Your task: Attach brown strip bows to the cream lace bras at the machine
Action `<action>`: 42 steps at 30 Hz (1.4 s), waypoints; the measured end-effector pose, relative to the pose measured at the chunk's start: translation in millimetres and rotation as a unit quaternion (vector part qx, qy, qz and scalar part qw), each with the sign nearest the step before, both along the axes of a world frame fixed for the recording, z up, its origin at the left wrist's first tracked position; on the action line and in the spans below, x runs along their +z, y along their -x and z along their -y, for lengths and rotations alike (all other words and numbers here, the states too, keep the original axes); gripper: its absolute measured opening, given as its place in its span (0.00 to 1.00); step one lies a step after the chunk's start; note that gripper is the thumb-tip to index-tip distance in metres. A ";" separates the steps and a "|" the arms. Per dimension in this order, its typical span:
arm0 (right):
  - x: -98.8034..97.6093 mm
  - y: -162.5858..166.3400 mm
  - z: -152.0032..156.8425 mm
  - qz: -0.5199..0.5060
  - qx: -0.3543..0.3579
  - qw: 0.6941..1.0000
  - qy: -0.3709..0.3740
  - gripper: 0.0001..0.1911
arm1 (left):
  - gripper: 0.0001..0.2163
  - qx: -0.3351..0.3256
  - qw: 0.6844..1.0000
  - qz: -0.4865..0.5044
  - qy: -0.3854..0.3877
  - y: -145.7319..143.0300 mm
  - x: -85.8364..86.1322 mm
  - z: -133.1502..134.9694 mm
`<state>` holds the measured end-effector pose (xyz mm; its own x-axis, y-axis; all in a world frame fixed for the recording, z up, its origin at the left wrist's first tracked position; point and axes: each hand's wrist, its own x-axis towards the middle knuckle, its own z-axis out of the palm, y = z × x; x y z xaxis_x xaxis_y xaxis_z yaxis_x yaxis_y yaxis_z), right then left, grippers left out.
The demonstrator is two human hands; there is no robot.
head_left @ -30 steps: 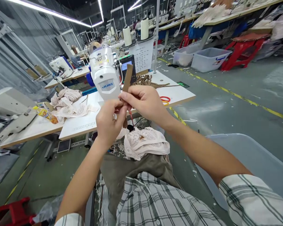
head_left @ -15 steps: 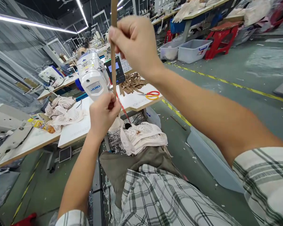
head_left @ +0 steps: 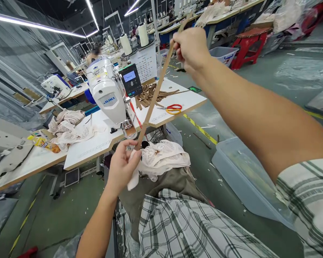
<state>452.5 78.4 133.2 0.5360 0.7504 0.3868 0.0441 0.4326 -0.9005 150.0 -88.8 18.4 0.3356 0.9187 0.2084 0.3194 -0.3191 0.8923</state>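
Observation:
A long tan strap (head_left: 155, 94) is stretched taut on a slant between my two hands. My right hand (head_left: 191, 48) is raised high and pinches its upper end. My left hand (head_left: 122, 165) sits low over my lap, closed on the strap's lower end together with a bit of white cloth. Cream patterned fabric (head_left: 161, 158) lies bunched on my lap just right of that hand. A white JUKI sewing machine (head_left: 107, 92) stands on the table (head_left: 94, 145) behind the strap.
More tan straps (head_left: 150, 94) and red-and-yellow scissors (head_left: 172, 108) lie on the table's right part, cream fabric (head_left: 70, 126) on its left. A grey plastic bin (head_left: 244, 175) stands on the floor at my right. Other people sit at machines far behind.
The strap has been drawn out from a short piece into a long taut line. My right hand rose, then swung right; my left hand dropped to my lap.

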 end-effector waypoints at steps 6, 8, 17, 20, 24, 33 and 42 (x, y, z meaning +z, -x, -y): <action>-33.8 33.8 20.8 0.041 0.133 0.989 0.043 0.14 | 0.11 0.021 0.999 -0.042 -0.025 7.1 -6.9 -4.6; -31.9 55.2 40.8 0.040 0.206 0.978 0.020 0.14 | 0.11 0.043 0.990 -0.092 -0.097 -2.2 -7.1 -14.1; 7.0 102.2 95.9 0.081 0.346 0.930 -0.096 0.15 | 0.03 0.115 0.912 -0.002 -0.393 -49.8 -21.5 -61.7; 9.1 99.6 88.5 0.059 0.318 0.942 -0.090 0.15 | 0.03 0.121 0.914 0.019 -0.387 -45.8 -24.0 -66.1; 5.4 90.0 73.2 0.024 0.293 0.955 -0.050 0.14 | 0.05 0.149 0.899 -0.075 -0.405 -35.3 -20.1 -65.1; -18.5 66.6 26.5 -0.042 0.168 0.985 0.013 0.14 | 0.10 0.085 0.979 -0.074 -0.172 -28.3 -26.8 -41.8; -55.7 50.5 -25.9 -0.066 0.140 0.986 0.060 0.12 | 0.10 0.064 0.998 0.013 -0.004 -27.7 -38.8 -23.0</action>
<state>402.0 104.4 77.6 0.3408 0.9125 0.2262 -0.1829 0.3004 -0.9361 177.7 -65.8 -20.4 0.2094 0.9520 0.2231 0.3353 -0.2843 0.8982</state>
